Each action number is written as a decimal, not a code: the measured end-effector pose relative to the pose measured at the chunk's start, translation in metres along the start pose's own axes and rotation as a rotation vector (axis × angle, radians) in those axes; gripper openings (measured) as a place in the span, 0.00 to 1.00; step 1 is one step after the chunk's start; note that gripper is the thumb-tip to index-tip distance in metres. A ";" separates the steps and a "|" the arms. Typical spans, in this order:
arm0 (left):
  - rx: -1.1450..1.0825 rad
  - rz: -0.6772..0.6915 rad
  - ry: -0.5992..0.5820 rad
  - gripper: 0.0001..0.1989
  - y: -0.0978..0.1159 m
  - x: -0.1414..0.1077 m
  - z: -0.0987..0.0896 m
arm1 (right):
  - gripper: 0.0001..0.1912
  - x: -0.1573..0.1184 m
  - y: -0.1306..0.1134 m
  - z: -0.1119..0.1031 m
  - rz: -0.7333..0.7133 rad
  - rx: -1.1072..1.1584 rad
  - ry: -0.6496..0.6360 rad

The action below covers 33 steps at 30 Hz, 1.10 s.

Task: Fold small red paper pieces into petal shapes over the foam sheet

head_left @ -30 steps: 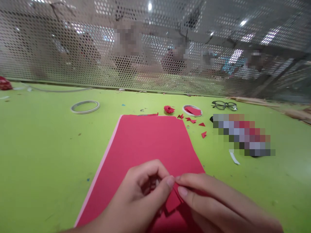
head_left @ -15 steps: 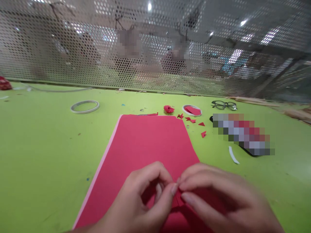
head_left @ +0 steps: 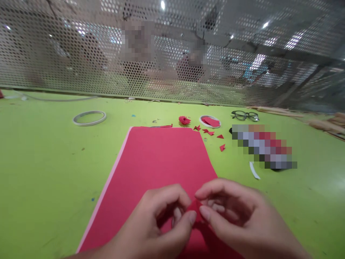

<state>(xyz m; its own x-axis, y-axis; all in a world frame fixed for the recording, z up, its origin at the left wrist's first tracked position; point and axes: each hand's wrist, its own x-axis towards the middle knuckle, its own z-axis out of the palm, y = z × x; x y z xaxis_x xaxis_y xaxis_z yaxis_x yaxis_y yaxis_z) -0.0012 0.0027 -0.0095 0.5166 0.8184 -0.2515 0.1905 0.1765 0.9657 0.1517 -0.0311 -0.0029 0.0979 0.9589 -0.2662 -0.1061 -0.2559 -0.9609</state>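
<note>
Above the near part of a large red sheet [head_left: 161, 154], a small folded red paper piece [head_left: 196, 207] is held between both hands. My left hand [head_left: 164, 216] pinches its left side between thumb and fingers. The thumb of my right hand [head_left: 231, 212] touches its right side, with the index fingertip just above. Beyond the sheet stands a round pleated red paper piece [head_left: 184, 120]. Small folded red triangles [head_left: 208, 132] lie right of it, near a white ring with red paper pieces [head_left: 210, 121] inside.
A white tape ring [head_left: 89, 118] lies at the left on the green table [head_left: 48, 162]. Eyeglasses [head_left: 245, 115], a blurred dark-edged object [head_left: 264, 147] and a white strip [head_left: 254, 170] are at the right. A perforated metal screen [head_left: 161, 79] crosses the back, people behind it.
The fingers of my right hand have lifted and spread a little from the thumb, so more of the small red piece shows. The whole view has shifted slightly.
</note>
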 end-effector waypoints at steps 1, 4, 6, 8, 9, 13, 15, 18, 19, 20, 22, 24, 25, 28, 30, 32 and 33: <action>-0.010 -0.010 -0.007 0.08 -0.001 0.000 0.000 | 0.09 -0.001 0.001 0.001 0.005 -0.015 -0.008; 0.008 -0.016 -0.040 0.07 -0.002 0.000 -0.001 | 0.06 -0.001 0.003 0.004 0.008 -0.047 -0.036; 0.029 -0.013 -0.045 0.07 -0.003 0.000 -0.001 | 0.05 0.000 0.003 0.004 0.014 -0.066 -0.040; 0.028 -0.023 -0.071 0.07 -0.002 0.000 -0.001 | 0.04 0.000 0.002 0.004 0.039 -0.067 -0.048; 0.016 -0.034 -0.075 0.07 -0.002 -0.001 -0.001 | 0.04 0.000 0.001 0.004 0.060 -0.056 -0.055; -0.051 -0.040 -0.081 0.07 -0.002 -0.004 -0.001 | 0.04 0.000 -0.003 0.003 0.123 0.013 -0.072; -0.042 -0.038 -0.072 0.07 -0.003 -0.005 -0.001 | 0.04 0.001 -0.004 0.003 0.140 0.029 -0.074; -0.015 -0.050 -0.044 0.06 -0.005 -0.005 -0.001 | 0.04 0.001 -0.004 0.003 0.154 0.038 -0.073; 0.001 -0.027 -0.070 0.07 -0.005 -0.005 -0.001 | 0.04 0.001 -0.004 0.003 0.153 0.041 -0.071; 0.022 -0.043 -0.082 0.07 -0.006 -0.004 0.000 | 0.05 0.001 -0.004 0.003 0.150 0.045 -0.069; 0.046 -0.058 -0.081 0.08 -0.005 -0.003 0.001 | 0.05 0.001 -0.003 0.003 0.138 0.044 -0.067; 0.040 -0.069 -0.055 0.08 -0.004 -0.002 0.001 | 0.06 0.001 -0.001 0.002 0.108 0.028 -0.052; 0.042 -0.067 -0.052 0.08 -0.003 -0.001 0.001 | 0.06 0.001 -0.001 0.002 0.089 0.015 -0.042; 0.063 -0.054 -0.036 0.09 0.001 -0.002 0.001 | 0.06 0.000 0.000 0.002 0.047 -0.033 -0.027; 0.084 -0.039 -0.027 0.10 0.003 -0.002 0.001 | 0.05 0.000 0.000 0.002 0.035 -0.068 -0.048; 0.097 -0.027 -0.034 0.09 0.004 -0.002 0.001 | 0.04 0.000 0.000 0.001 0.014 -0.100 -0.082; 0.102 -0.023 -0.039 0.09 0.003 -0.001 0.001 | 0.03 0.000 -0.001 0.001 -0.008 -0.120 -0.098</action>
<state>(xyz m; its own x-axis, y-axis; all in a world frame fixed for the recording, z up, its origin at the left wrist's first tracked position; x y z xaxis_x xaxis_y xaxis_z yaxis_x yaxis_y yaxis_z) -0.0008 0.0016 -0.0067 0.5431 0.7925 -0.2774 0.2855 0.1364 0.9486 0.1507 -0.0310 -0.0020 0.0010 0.9668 -0.2554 0.0141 -0.2554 -0.9667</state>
